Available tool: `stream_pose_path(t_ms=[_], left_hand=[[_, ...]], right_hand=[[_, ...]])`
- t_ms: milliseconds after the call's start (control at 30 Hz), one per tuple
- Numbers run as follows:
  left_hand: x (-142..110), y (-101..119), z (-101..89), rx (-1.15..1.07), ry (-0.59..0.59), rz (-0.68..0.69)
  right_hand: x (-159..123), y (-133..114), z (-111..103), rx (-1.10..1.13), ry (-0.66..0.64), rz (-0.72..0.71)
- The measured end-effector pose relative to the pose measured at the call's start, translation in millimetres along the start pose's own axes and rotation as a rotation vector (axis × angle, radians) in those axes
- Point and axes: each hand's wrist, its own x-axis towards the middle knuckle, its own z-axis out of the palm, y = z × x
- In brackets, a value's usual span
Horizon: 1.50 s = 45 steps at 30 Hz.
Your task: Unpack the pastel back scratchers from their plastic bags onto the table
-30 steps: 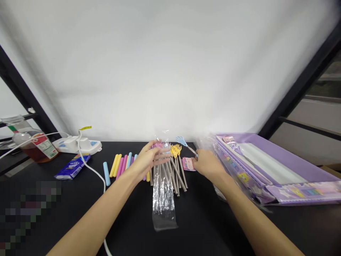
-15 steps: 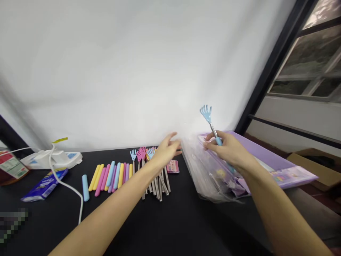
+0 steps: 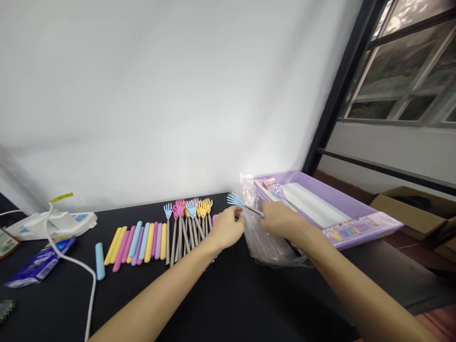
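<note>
A back scratcher with a light blue claw (image 3: 235,200) and a thin metal rod lies between my two hands, tilted with the claw up and left. My right hand (image 3: 280,218) is closed around its blue handle end, which is mostly hidden in the fingers. My left hand (image 3: 228,225) has its fingers curled in at the underside of the claw, pinching near its neck. To the left, a row of back scratchers (image 3: 192,209) with pink, blue and yellow claws lies on the black table, partly behind my left wrist.
Coloured handle sleeves (image 3: 139,242) lie in a row, with one blue sleeve (image 3: 100,261) apart. Further left are a power strip (image 3: 81,219), a white cable (image 3: 76,259) and a blue packet (image 3: 42,261). Clear plastic bags (image 3: 263,244) lie against a purple display box (image 3: 320,194).
My right hand has brought the back scratcher left and down, from upright to nearly level. My left hand has gone from spread fingers to curled ones at the claw. The view has shifted right.
</note>
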Motion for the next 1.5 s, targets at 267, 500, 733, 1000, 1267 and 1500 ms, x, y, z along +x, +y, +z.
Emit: stream_pose_path(t_ms=[267, 500, 733, 1000, 1267, 1500], left_hand=[[-12, -4, -0.8, 0.124, -0.079, 0.034], [-20, 8, -10.6, 0.025, 0.01, 0.087], [-47, 29, -54.2, -0.099, -0.085, 0.184], [-85, 13, -111.1, 0.385, -0.089, 0.191], [-102, 20, -163.3, 0.027, -0.296, -0.099], [-104, 13, -187.5, 0.543, -0.078, 0.129]], right_hand=[[-9, 14, -1, 0.23, 0.164, 0.009], [-12, 19, -8, 0.538, 0.35, -0.085], [-26, -50, -23, 1.836, 0.013, -0.415], [-7, -113, -11, 2.328, -0.106, -0.221], [8, -144, -26, 2.288, -0.078, -0.358], [35, -122, -36, 2.284, 0.089, -0.295]])
